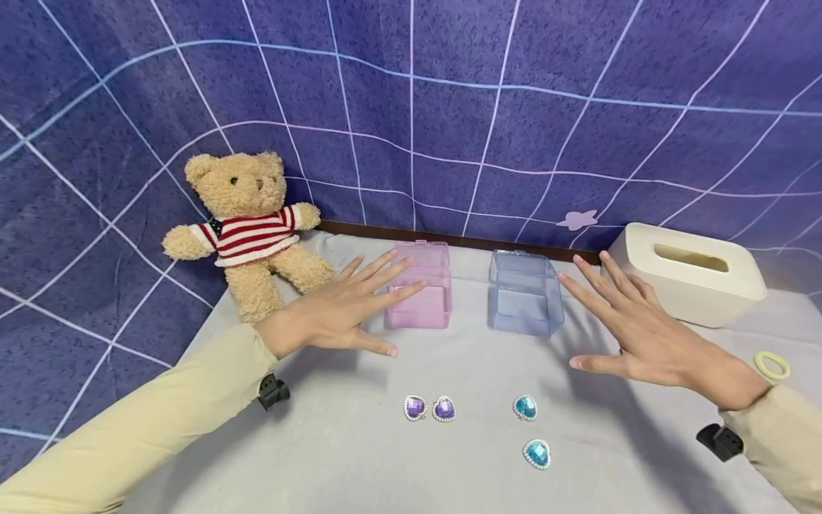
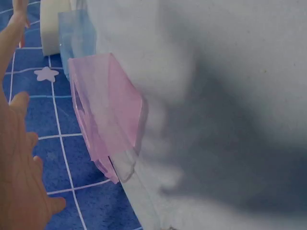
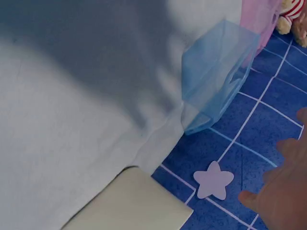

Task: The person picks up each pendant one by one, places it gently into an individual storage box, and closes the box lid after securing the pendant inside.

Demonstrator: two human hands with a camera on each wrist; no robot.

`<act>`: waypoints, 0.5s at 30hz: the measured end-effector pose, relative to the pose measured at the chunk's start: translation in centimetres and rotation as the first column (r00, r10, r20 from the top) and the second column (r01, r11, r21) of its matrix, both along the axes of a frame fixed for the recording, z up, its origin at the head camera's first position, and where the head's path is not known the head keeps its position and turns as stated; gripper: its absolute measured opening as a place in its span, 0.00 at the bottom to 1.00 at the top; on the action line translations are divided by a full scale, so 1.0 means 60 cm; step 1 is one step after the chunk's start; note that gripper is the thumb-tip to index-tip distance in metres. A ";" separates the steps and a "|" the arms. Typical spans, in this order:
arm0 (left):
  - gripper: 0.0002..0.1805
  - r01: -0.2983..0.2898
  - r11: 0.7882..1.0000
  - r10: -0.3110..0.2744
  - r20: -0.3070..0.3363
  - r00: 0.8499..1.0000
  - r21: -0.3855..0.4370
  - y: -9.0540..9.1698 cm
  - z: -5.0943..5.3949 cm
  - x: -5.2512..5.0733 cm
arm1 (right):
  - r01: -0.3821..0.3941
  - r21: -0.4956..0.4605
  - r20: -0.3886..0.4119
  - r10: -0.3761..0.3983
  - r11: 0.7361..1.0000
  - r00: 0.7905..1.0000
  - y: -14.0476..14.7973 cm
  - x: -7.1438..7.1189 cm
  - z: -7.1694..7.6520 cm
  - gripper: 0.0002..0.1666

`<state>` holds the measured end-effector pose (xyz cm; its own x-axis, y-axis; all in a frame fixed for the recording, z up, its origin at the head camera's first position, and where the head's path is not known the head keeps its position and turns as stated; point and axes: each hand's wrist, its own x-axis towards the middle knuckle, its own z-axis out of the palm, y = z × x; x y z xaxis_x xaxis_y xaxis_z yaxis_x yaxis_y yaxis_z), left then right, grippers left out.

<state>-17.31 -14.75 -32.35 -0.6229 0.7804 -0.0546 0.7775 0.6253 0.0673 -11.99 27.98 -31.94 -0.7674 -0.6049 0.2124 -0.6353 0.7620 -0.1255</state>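
Observation:
My left hand (image 1: 349, 303) is held in the air with its fingers spread, partly covering the pink clear box (image 1: 420, 310) in the head view. My right hand (image 1: 642, 332), also spread and holding nothing, hovers to the right of the blue clear box (image 1: 526, 314). Both boxes have their lids raised at the back. Nearer me lie two purple heart-shaped gems (image 1: 444, 409) side by side with beaded rims. To their right are two teal heart-shaped gems (image 1: 536, 453), one nearer me than the other.
A teddy bear (image 1: 237, 185) in a striped sweater sits at the back left. The white tissue box (image 1: 687, 275) stands at the back right, with a yellow ring (image 1: 772, 365) in front. Behind the white cloth (image 1: 359, 457) hangs a blue gridded curtain (image 1: 449, 107).

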 end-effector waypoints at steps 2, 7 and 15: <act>0.52 -0.032 0.998 0.031 0.015 0.999 0.050 -0.002 -0.003 -0.002 | 0.006 -0.047 0.002 -0.006 0.999 1.000 -0.008 0.001 0.000 0.61; 0.51 -0.192 0.936 0.149 0.163 0.975 0.296 -0.001 -0.021 -0.007 | -0.071 -0.208 -0.110 0.049 0.975 0.993 -0.054 0.014 -0.008 0.49; 0.52 -0.468 0.713 0.248 0.435 0.865 0.522 0.005 -0.074 -0.039 | -0.219 -0.189 -0.105 0.202 0.957 0.974 -0.169 0.037 -0.019 0.40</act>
<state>-19.66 -14.46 -36.82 -0.8940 0.4375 0.0966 0.3683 0.5949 0.7144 -9.79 17.86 -33.07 -0.6013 -0.6902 0.4025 -0.7935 0.5750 -0.1994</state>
